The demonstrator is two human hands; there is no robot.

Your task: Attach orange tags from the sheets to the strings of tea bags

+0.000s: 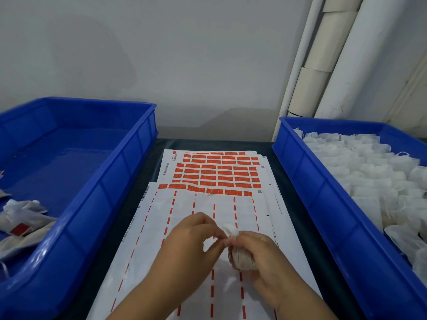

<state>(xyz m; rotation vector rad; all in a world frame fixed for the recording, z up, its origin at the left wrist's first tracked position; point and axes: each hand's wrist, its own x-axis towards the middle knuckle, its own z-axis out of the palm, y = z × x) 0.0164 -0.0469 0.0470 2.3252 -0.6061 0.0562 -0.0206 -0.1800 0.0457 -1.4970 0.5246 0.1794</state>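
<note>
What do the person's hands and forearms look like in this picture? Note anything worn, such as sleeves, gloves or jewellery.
Both are bare. The left hand and right hand wear no gloves, and no rings show on the fingers. No watch or bracelet shows at either wrist. The forearms reach the bottom edge of the picture without any sleeve showing. No markings are visible.

I see the white tag sheets (215, 204) lying mid-worktop (288, 181), one overlapping another. Left of them, a blue plastic crate (111, 181) holding a few tagged tea bags (20, 218). Right, a second blue plastic crate (323, 204) filled with white mesh tea bags (369, 174). White pipes (323, 65) behind it.
</note>
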